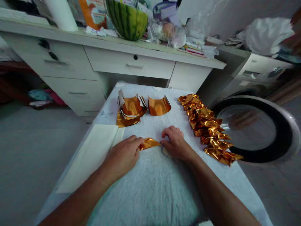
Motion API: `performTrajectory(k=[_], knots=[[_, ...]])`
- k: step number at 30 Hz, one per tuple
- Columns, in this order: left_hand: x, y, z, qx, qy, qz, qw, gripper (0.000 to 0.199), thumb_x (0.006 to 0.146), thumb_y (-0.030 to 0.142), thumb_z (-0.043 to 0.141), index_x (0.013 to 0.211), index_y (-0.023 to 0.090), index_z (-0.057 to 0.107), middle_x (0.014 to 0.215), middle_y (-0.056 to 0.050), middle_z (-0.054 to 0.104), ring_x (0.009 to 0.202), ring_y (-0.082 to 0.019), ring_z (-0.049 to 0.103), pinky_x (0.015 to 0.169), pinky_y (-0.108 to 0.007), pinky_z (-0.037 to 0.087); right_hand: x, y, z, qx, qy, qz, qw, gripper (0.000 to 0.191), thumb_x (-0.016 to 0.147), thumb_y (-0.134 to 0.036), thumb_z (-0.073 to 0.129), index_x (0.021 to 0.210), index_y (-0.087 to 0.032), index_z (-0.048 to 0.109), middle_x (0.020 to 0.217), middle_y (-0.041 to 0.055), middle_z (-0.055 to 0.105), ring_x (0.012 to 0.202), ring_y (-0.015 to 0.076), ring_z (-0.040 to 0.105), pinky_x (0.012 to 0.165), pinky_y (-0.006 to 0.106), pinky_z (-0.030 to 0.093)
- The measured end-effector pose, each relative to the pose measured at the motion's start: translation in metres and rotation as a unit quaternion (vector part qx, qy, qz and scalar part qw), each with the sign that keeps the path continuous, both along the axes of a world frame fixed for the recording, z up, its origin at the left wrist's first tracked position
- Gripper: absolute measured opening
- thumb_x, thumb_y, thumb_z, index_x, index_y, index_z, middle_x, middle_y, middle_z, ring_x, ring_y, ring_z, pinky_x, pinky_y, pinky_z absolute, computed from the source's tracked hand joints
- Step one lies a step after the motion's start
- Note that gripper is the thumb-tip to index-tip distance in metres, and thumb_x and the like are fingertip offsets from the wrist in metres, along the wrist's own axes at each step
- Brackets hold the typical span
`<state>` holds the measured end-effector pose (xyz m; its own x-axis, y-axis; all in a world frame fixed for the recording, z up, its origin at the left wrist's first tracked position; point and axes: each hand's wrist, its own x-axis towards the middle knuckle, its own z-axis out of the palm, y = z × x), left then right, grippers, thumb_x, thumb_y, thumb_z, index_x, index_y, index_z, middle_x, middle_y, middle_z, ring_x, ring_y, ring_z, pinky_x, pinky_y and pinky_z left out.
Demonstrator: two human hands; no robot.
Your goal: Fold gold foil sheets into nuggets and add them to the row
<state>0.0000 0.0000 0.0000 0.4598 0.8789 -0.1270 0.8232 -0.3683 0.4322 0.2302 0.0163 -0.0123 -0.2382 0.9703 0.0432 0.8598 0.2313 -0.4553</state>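
A small folded piece of gold foil paper [150,143] lies on the covered table between my hands. My left hand [125,153] is closed on its left end, thumb and fingers pressed together. At its right tip is my right hand [173,142], fingers curled with thumb and forefinger apart; nothing shows between them. Farther back, a curled sheet of gold foil paper [159,106] stands beside a stack of curled gold sheets [131,106] with white backs. Along the right side runs a row of folded gold foil pieces [207,125], overlapping one another.
Pale sheets [94,157] lie along the table's left side. Behind the table stands a white drawer desk [131,62] bearing a cut watermelon [127,20] and plastic bags. To the right, a washing machine's round door [254,125] hangs open close to the table edge.
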Motion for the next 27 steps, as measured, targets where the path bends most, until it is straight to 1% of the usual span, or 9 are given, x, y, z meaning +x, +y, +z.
performTrajectory(k=[3, 5, 7, 12, 15, 18, 20, 24, 27], knots=[[0.002, -0.001, 0.001, 0.023, 0.008, 0.004, 1.000, 0.010, 0.085, 0.022, 0.048, 0.093, 0.022, 0.055, 0.092, -0.003, 0.057, 0.085, -0.020, 0.059, 0.075, -0.032, 0.042, -0.002, 0.000, 0.004, 0.017, 0.064, 0.061, 0.996, 0.013, 0.083, -0.020, 0.063, 0.095, -0.019, 0.058, 0.097, 0.0055, 0.058, 0.093, 0.0222, 0.048, 0.083, 0.036, 0.034], [0.003, -0.002, 0.000, 0.034, 0.012, 0.012, 0.999, 0.011, 0.085, 0.028, 0.053, 0.094, 0.023, 0.055, 0.092, -0.002, 0.057, 0.082, -0.021, 0.059, 0.073, -0.033, 0.041, -0.005, -0.001, 0.004, 0.023, 0.088, 0.101, 0.991, 0.020, 0.081, -0.020, 0.065, 0.100, -0.019, 0.057, 0.097, 0.0045, 0.060, 0.092, 0.0210, 0.049, 0.083, 0.035, 0.034], [0.003, -0.002, -0.002, 0.042, 0.011, 0.018, 0.999, 0.013, 0.084, 0.030, 0.055, 0.096, 0.023, 0.056, 0.093, -0.002, 0.057, 0.080, -0.021, 0.059, 0.071, -0.033, 0.041, -0.010, -0.003, 0.003, 0.025, 0.084, 0.126, 0.988, 0.026, 0.078, -0.019, 0.069, 0.102, -0.019, 0.058, 0.096, 0.0033, 0.062, 0.090, 0.0204, 0.050, 0.082, 0.035, 0.034], [0.002, -0.002, -0.008, 0.057, -0.015, 0.034, 0.998, 0.015, 0.084, 0.029, 0.056, 0.098, 0.024, 0.057, 0.096, -0.001, 0.056, 0.080, -0.020, 0.059, 0.070, -0.032, 0.041, -0.018, -0.004, -0.003, 0.050, 0.076, 0.133, 0.987, 0.013, 0.079, -0.013, 0.064, 0.090, -0.020, 0.060, 0.085, 0.0008, 0.063, 0.082, 0.0179, 0.051, 0.078, 0.033, 0.034], [0.000, -0.001, -0.009, 0.059, -0.045, 0.045, 0.996, 0.014, 0.086, 0.028, 0.054, 0.099, 0.023, 0.059, 0.097, -0.002, 0.056, 0.082, -0.020, 0.060, 0.071, -0.032, 0.042, -0.018, -0.003, -0.003, 0.067, 0.106, 0.146, 0.981, 0.008, 0.082, -0.014, 0.062, 0.088, -0.018, 0.061, 0.082, 0.0015, 0.062, 0.079, 0.0168, 0.051, 0.078, 0.032, 0.036], [0.000, 0.001, -0.007, 0.055, -0.097, 0.050, 0.993, 0.017, 0.091, 0.028, 0.048, 0.098, 0.022, 0.062, 0.094, -0.002, 0.058, 0.083, -0.020, 0.060, 0.074, -0.032, 0.044, -0.016, -0.003, -0.002, 0.082, 0.151, 0.139, 0.975, 0.007, 0.082, -0.013, 0.061, 0.088, -0.018, 0.061, 0.081, 0.0020, 0.060, 0.079, 0.0162, 0.053, 0.076, 0.031, 0.039], [0.001, 0.003, -0.006, 0.057, -0.139, 0.053, 0.987, 0.018, 0.092, 0.029, 0.047, 0.095, 0.022, 0.063, 0.091, -0.002, 0.059, 0.082, -0.019, 0.060, 0.075, -0.032, 0.044, -0.015, -0.004, -0.001, 0.072, 0.183, 0.127, 0.972, 0.008, 0.082, -0.013, 0.059, 0.089, -0.018, 0.061, 0.083, 0.0022, 0.059, 0.078, 0.0155, 0.054, 0.074, 0.029, 0.041], [0.001, 0.003, -0.003, 0.067, -0.217, 0.083, 0.970, 0.016, 0.090, 0.028, 0.051, 0.090, 0.020, 0.064, 0.089, -0.002, 0.061, 0.080, -0.017, 0.061, 0.073, -0.030, 0.045, -0.015, -0.006, 0.000, 0.023, 0.245, 0.102, 0.964, 0.014, 0.081, -0.012, 0.055, 0.093, -0.018, 0.061, 0.084, 0.0017, 0.058, 0.074, 0.0133, 0.054, 0.069, 0.026, 0.043], [0.001, 0.002, -0.001, 0.076, -0.241, 0.096, 0.963, 0.014, 0.089, 0.028, 0.053, 0.087, 0.020, 0.064, 0.086, -0.001, 0.061, 0.077, -0.016, 0.060, 0.070, -0.028, 0.046, -0.017, -0.008, 0.001, -0.004, 0.276, 0.089, 0.957, 0.016, 0.080, -0.012, 0.054, 0.093, -0.017, 0.061, 0.080, 0.0003, 0.057, 0.070, 0.0121, 0.053, 0.066, 0.025, 0.042]])
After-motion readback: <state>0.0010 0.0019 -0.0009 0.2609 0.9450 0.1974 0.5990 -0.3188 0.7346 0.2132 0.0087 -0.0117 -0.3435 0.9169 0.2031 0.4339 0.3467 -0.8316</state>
